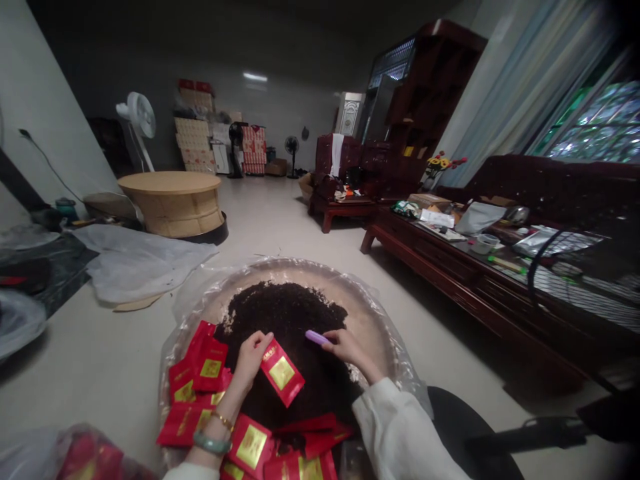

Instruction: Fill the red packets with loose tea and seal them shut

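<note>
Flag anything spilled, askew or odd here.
A crumpled plastic sheet lies on the floor left of the round tray, looking discarded. Red packets overlap at odd angles on the tray's near-left side.

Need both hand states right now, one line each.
Left hand: closed, holding a red packet by its upper end.
Right hand: closed, holding a purple tool over the dark heap.

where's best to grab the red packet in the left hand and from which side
Its lower end, probably, coming from the right. The left hand pinches the red packet at its top, and it slants down to the right, leaving that end free. It looks fairly flat, so thumb and finger on opposite faces should do.
</note>
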{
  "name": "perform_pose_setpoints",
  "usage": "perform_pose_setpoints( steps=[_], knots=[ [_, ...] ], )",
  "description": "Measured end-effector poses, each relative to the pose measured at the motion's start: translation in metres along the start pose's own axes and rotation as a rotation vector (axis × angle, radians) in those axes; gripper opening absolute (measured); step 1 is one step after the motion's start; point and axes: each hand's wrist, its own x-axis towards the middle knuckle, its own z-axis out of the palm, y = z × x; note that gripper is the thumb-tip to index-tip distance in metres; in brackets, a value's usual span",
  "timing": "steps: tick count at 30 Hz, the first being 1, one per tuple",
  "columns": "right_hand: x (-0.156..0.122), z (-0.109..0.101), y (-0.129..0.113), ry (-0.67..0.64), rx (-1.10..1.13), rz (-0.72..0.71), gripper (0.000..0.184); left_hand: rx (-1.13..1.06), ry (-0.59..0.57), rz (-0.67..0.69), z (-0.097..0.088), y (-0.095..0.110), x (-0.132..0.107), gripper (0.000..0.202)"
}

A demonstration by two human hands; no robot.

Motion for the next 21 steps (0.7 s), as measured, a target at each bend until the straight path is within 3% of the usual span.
perform_pose_setpoints(
  steps=[4, 7, 9, 13, 17, 21],
  knots=[
    [-0.003, 0.004, 0.013, 0.031, -0.058, 0.037, 0.04, -0.03, 0.123, 0.031, 0.003, -0.011, -0.002, 0.052],
    [-0.01, 0.008, 0.002, 0.13, -0.051, -0.039, 0.029, -0.04, 0.18, 0.048, 0.006, -0.015, -0.006, 0.051],
    [-0.015, 0.015, -0.011, 0.162, 0.056, -0.114, 0.036, -0.036, 0.225, 0.069, 0.008, -0.015, -0.01, 0.049],
    [-0.019, 0.037, -0.029, 0.01, 0.39, -0.204, 0.041, 0.007, 0.267, 0.1, 0.009, -0.011, -0.016, 0.046],
    [-0.017, 0.044, -0.027, -0.021, 0.589, -0.196, 0.048, 0.048, 0.203, 0.074, 0.009, -0.009, -0.021, 0.045],
    [-0.017, 0.03, -0.02, -0.032, 0.638, -0.196, 0.05, 0.036, -0.002, 0.017, 0.009, -0.01, -0.024, 0.045]
  ],
)
